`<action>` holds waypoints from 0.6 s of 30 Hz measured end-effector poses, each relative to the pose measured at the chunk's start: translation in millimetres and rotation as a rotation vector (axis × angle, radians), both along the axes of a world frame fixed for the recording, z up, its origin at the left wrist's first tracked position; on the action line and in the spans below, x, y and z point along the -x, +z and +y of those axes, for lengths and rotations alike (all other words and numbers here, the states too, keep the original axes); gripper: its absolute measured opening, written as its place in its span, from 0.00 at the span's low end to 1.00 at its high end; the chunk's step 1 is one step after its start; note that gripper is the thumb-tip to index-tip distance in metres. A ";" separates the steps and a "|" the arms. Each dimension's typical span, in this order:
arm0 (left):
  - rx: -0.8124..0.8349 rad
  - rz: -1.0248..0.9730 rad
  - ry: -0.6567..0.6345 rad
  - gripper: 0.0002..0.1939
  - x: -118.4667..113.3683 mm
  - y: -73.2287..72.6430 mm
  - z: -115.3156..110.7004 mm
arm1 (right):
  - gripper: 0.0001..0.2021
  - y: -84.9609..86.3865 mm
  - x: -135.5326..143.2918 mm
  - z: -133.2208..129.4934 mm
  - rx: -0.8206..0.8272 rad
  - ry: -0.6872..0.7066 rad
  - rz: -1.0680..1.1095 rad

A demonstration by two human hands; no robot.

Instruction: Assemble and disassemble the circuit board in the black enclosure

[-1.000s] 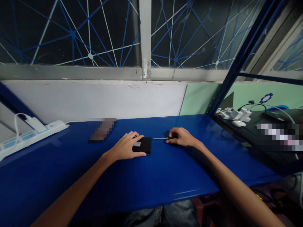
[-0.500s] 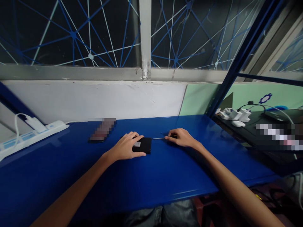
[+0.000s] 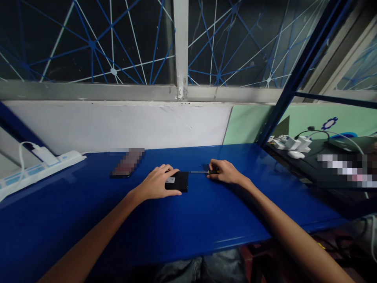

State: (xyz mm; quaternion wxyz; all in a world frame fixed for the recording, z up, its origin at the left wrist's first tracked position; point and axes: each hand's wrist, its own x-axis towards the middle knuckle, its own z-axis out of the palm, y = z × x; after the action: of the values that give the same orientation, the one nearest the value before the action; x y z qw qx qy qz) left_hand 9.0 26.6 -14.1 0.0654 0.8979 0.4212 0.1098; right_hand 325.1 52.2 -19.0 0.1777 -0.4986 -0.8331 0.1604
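A flat black rectangular box (image 3: 180,182) with a pale label lies on the blue table. My left hand (image 3: 159,181) grips it from the left, thumb along the near edge and fingers over the top and far side. My right hand (image 3: 224,171) is closed round the black and yellow handle of a screwdriver (image 3: 199,172). The screwdriver lies level, its thin metal shaft pointing left. Its tip meets the box's right side near the far corner; whether it sits in a screw is too small to tell. Tiny specks lie on the table just beyond my right fingers.
The blue table (image 3: 188,224) runs back to a white wall below windows. A phone-like slab (image 3: 127,163), blurred out, lies at the back left. A white power strip (image 3: 44,169) sits at the far left. Chargers (image 3: 297,143) and cables lie on a dark table at right.
My right fingers have shifted slightly on the screwdriver and more of its yellow and black handle shows. My left hand and the box have stayed in place.
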 end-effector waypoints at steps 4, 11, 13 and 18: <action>-0.026 0.001 -0.018 0.42 -0.1 -1.0 -0.4 | 0.13 2.9 -0.9 0.1 -0.005 -0.008 0.013; -0.141 -0.068 -0.107 0.33 -18.3 7.9 -15.8 | 0.14 6.7 -1.2 -2.2 0.018 0.039 0.080; -0.150 -0.071 -0.145 0.34 -24.9 9.2 -20.6 | 0.14 6.1 0.0 -3.3 0.026 0.070 0.107; -0.209 -0.106 -0.184 0.37 -32.7 5.2 -24.3 | 0.14 5.3 3.2 -5.0 0.048 0.103 0.140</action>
State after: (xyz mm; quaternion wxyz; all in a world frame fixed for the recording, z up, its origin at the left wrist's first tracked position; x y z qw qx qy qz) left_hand 41.7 2.2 -8.9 0.0034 0.9276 0.3194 0.1940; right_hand 321.9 47.3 -13.7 0.2151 -0.4469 -0.8390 0.2239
